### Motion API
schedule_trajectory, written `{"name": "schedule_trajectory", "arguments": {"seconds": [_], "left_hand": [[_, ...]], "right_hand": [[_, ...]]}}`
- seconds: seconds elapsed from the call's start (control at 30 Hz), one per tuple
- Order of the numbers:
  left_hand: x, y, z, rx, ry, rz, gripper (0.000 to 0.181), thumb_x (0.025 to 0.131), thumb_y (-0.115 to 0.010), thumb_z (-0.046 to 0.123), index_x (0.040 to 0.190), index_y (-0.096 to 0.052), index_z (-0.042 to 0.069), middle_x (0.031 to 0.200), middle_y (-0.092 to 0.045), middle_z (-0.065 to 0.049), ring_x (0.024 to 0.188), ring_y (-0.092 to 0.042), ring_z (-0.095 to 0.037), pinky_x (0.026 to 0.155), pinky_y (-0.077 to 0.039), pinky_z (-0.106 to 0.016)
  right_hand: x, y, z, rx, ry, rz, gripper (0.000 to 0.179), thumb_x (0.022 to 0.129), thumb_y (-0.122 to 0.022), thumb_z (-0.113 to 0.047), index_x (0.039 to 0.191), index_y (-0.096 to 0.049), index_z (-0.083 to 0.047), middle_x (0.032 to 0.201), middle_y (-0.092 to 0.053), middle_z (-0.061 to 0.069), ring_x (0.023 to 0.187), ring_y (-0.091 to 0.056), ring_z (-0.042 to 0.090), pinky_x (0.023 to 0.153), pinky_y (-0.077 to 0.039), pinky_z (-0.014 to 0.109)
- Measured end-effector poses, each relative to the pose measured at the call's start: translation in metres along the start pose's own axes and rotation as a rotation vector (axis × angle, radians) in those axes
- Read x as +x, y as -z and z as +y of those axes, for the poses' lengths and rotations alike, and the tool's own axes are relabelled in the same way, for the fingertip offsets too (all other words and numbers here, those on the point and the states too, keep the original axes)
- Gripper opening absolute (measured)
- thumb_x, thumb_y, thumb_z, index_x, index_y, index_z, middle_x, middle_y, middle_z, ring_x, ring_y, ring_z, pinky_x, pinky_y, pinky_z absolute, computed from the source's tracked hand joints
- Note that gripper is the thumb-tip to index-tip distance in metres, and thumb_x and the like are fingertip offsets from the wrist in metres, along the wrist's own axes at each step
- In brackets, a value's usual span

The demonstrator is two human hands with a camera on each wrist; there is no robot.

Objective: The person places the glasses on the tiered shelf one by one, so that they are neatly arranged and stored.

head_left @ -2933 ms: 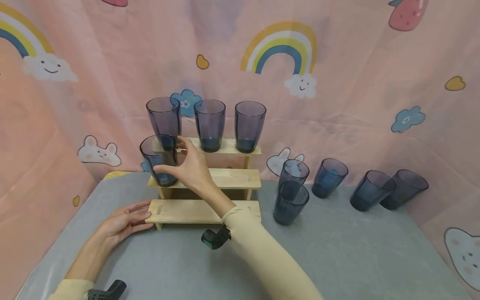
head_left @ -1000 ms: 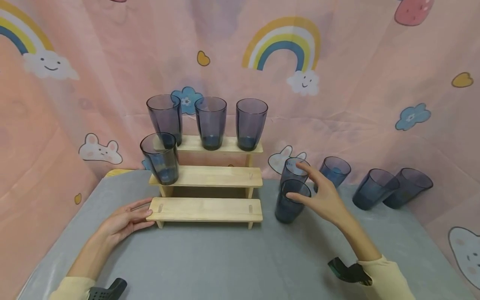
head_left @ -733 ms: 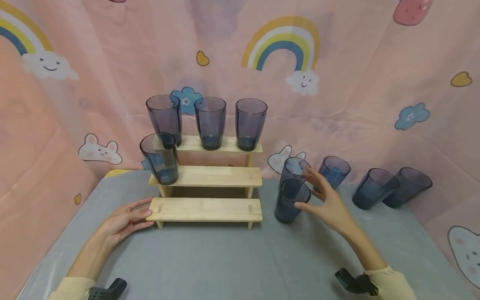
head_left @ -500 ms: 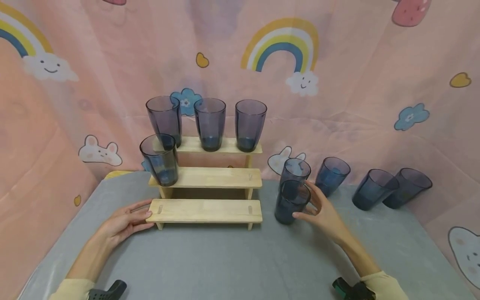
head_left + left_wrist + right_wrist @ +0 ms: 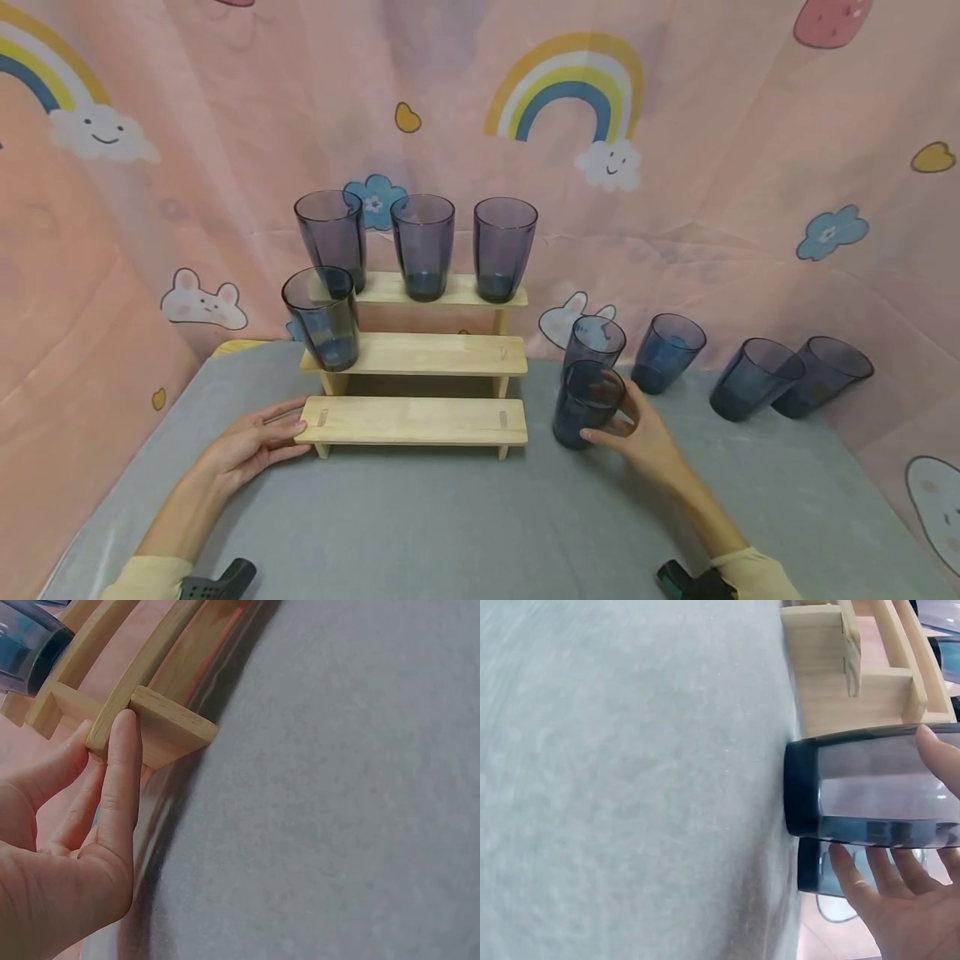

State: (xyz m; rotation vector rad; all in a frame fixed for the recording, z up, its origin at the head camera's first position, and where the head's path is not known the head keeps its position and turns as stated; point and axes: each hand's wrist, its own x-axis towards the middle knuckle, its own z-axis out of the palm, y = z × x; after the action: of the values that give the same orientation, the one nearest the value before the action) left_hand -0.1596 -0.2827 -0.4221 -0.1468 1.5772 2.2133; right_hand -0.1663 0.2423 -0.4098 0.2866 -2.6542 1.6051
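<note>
In the head view, a three-step wooden stand stands on the table. My left hand pinches the left end of its lowest step; the left wrist view shows thumb and fingers at that wooden end. My right hand holds the nearest glass tumbler, dark blue and upright on the table. Its thumb lies on the near side and its fingers reach round the right side. Behind it stands another tumbler, partly hidden. Three tumblers line the top step, and one tumbler stands at the middle step's left end.
To the right of my right hand are more tumblers: one glass close by, and a pair, the nearer glass overlapping the farther glass. A pink patterned cloth hangs behind the grey-covered table.
My right hand has let go of the tumbler on the middle step and moved right, then lowered round the nearest tumbler on the table. My left hand has stayed at the stand.
</note>
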Motion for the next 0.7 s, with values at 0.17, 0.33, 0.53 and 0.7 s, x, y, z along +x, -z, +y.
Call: {"name": "schedule_trajectory", "arguments": {"seconds": [0.17, 0.33, 0.53, 0.7], "left_hand": [[0.001, 0.001, -0.001, 0.009, -0.005, -0.006, 0.080, 0.097, -0.058, -0.001, 0.155, -0.003, -0.004, 0.111, -0.062, 0.004, 0.102, -0.066, -0.017, 0.088, -0.057, -0.036], [0.002, 0.002, -0.001, 0.019, -0.010, -0.001, 0.080, 0.097, -0.059, -0.001, 0.155, -0.004, -0.004, 0.113, -0.061, 0.004, 0.102, -0.066, -0.017, 0.089, -0.057, -0.037], [0.003, 0.002, -0.002, 0.035, -0.006, 0.010, 0.079, 0.096, -0.059, -0.001, 0.155, -0.006, -0.004, 0.116, -0.059, 0.002, 0.103, -0.066, -0.017, 0.089, -0.057, -0.037], [0.002, 0.002, -0.002, 0.028, -0.006, 0.006, 0.079, 0.097, -0.058, -0.001, 0.155, -0.004, -0.004, 0.113, -0.060, 0.003, 0.102, -0.066, -0.016, 0.088, -0.057, -0.037]], "right_hand": [[-0.001, -0.002, 0.002, -0.036, 0.014, 0.045, 0.092, 0.079, -0.085, -0.020, 0.152, -0.030, -0.011, 0.143, -0.044, 0.017, 0.134, -0.041, 0.038, 0.102, -0.043, 0.061], [-0.001, -0.003, 0.002, -0.071, 0.043, 0.085, 0.090, 0.076, -0.087, -0.020, 0.149, -0.036, -0.012, 0.135, -0.052, 0.014, 0.127, -0.049, 0.034, 0.096, -0.049, 0.057], [-0.004, -0.001, -0.010, -0.110, 0.093, 0.104, 0.085, 0.075, -0.088, -0.023, 0.146, -0.041, -0.016, 0.129, -0.057, 0.007, 0.120, -0.053, 0.015, 0.088, -0.057, 0.040], [-0.001, 0.001, -0.027, -0.132, 0.130, 0.112, 0.083, 0.075, -0.088, -0.023, 0.145, -0.043, -0.017, 0.125, -0.059, 0.004, 0.114, -0.054, 0.004, 0.081, -0.055, 0.022]]}}
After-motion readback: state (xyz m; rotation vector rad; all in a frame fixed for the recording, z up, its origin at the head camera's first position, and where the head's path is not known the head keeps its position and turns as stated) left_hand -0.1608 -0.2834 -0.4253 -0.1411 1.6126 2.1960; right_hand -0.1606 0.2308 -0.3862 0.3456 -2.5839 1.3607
